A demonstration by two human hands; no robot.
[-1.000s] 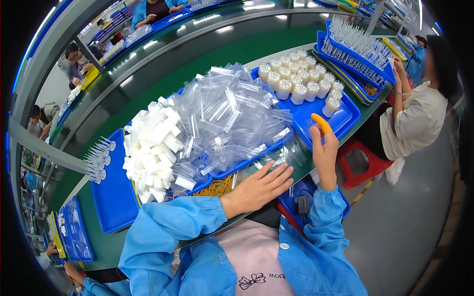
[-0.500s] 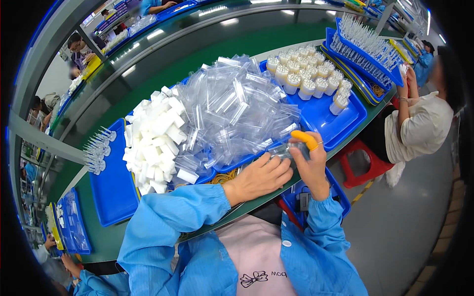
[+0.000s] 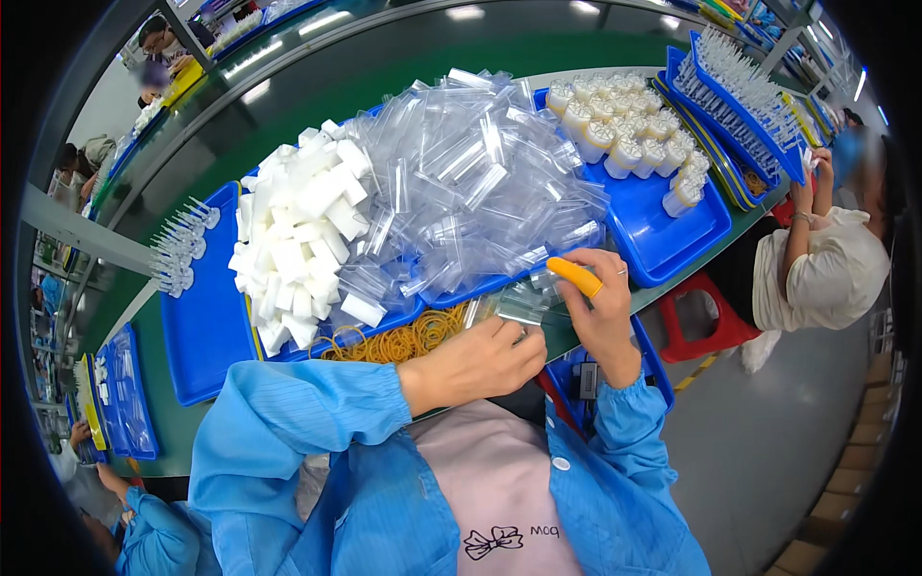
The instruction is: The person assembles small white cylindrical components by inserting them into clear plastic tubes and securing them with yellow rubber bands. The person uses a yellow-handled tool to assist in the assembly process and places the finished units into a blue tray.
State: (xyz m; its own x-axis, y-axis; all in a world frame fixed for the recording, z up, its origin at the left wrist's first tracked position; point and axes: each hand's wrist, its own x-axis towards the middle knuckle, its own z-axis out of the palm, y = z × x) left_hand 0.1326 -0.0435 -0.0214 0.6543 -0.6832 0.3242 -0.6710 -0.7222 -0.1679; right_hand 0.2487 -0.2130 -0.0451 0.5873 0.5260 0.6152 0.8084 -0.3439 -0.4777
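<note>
Clear plastic bags (image 3: 471,182) are being heaped over the blue tray (image 3: 663,240). One small clear bag (image 3: 523,302) is being held at the bench edge.

Bright overhead strip light; glare on clear plastic bags (image 3: 461,192); fisheye bending, black vignette at rim.

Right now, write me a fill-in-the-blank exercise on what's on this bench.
1. The right hand wears a finger cot coloured ____.
2. Both hands pinch a small clear ____ at the bench edge.
3. The rubber bands lie loose beside the left hand, just below the tray coloured ____.

Missing words: orange; bag; blue
</note>
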